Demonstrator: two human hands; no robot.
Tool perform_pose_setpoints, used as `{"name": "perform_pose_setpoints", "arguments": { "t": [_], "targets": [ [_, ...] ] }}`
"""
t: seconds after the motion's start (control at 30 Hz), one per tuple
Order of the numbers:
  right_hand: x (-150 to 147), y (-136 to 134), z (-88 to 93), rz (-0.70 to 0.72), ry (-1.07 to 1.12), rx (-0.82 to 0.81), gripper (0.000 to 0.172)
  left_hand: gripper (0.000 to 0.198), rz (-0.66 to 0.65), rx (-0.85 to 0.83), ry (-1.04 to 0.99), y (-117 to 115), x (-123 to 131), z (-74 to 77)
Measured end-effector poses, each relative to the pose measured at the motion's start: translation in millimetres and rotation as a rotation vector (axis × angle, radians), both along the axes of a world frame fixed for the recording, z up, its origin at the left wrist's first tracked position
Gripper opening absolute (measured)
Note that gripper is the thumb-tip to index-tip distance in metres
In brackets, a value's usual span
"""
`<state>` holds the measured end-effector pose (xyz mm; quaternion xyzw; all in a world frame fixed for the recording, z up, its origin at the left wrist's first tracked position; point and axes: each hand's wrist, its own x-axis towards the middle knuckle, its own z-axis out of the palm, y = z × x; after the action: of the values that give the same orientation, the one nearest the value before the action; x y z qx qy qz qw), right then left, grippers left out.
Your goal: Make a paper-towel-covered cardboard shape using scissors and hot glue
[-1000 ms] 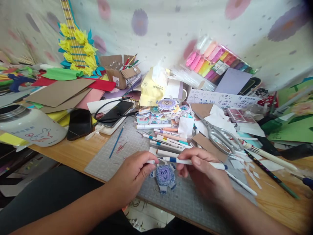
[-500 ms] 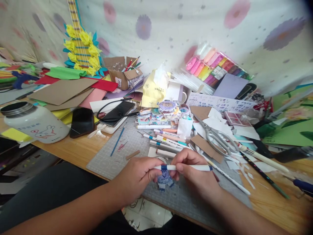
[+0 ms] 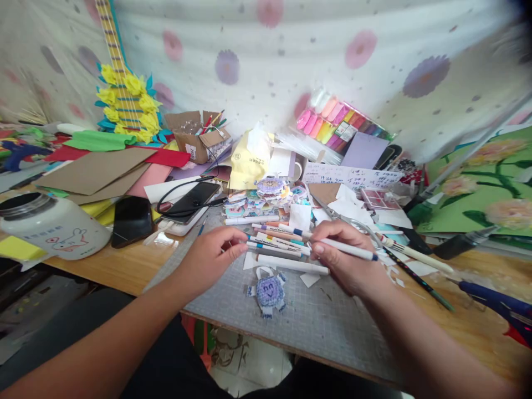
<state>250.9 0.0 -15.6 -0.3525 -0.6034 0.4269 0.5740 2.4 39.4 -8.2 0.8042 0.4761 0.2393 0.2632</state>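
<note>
My right hand (image 3: 343, 260) is closed around a white marker with a blue band (image 3: 353, 250), held level above the grey cutting mat (image 3: 324, 321). My left hand (image 3: 210, 257) is pinched shut at the near end of a row of markers (image 3: 276, 241); what its fingertips hold is hidden. Between and just below both hands lies a small purple paper turtle cutout (image 3: 268, 291), flat on the mat and touched by neither hand. A white marker (image 3: 291, 265) lies just above it.
Scissors (image 3: 353, 224), a pile of paper cutouts (image 3: 266, 197), two dark phones (image 3: 131, 219) and a white jar (image 3: 52, 227) crowd the wooden desk. Card sheets (image 3: 95, 169) lie left, a blue glue gun (image 3: 496, 302) right, and clay packs (image 3: 332, 119) and a cardboard box (image 3: 195, 136) behind.
Both hands have lifted away from the turtle cutout and moved apart toward the marker row. The marker, earlier gripped at both ends, is now in the right hand alone. The camera tilted slightly.
</note>
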Motion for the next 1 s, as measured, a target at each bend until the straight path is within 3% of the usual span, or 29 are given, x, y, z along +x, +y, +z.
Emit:
{"name": "perform_pose_setpoints", "arguments": {
  "t": [0.1, 0.17, 0.33, 0.43, 0.53, 0.67, 0.87, 1.0],
  "targets": [
    [28.0, 5.1, 14.5, 0.048, -0.601, 0.21, 0.024, 0.02, -0.043, 0.012, 0.071, -1.9, 3.9, -12.8],
    [39.2, 9.7, 14.9, 0.108, -0.842, 0.272, 0.038, 0.016, -0.081, 0.008, 0.102, -4.9, 10.9, -18.9],
    [46.9, 18.5, -2.3, 0.16, -1.08, 0.277, 0.041, 0.012, -0.094, 0.002, 0.146, -6.2, 21.1, -23.1],
    [47.9, 18.5, -6.8, 0.143, -1.163, 0.262, 0.052, 0.009, -0.09, -0.011, 0.13, -6.2, 23.2, -25.8],
    [45.9, 15.6, -2.8, 0.045, -1.079, 0.284, 0.051, 0.011, -0.087, -0.04, 0.074, -8.3, 25.4, -27.0],
    [29.2, 10.4, 9.5, -0.1, -0.834, 0.272, 0.018, 0.01, -0.078, -0.126, -0.044, -12.7, 23.9, -15.0],
    [-17.0, 12.7, 20.0, 0.198, -0.37, -0.209, 0.016, 0.011, -0.062, -0.304, -0.245, -16.9, 13.8, 13.0],
    [-41.8, 20.4, 14.6, 0.264, -0.191, -0.321, 0.029, 0.009, -0.022, -0.334, -0.324, -14.6, 9.2, 18.5]
  ]
}}
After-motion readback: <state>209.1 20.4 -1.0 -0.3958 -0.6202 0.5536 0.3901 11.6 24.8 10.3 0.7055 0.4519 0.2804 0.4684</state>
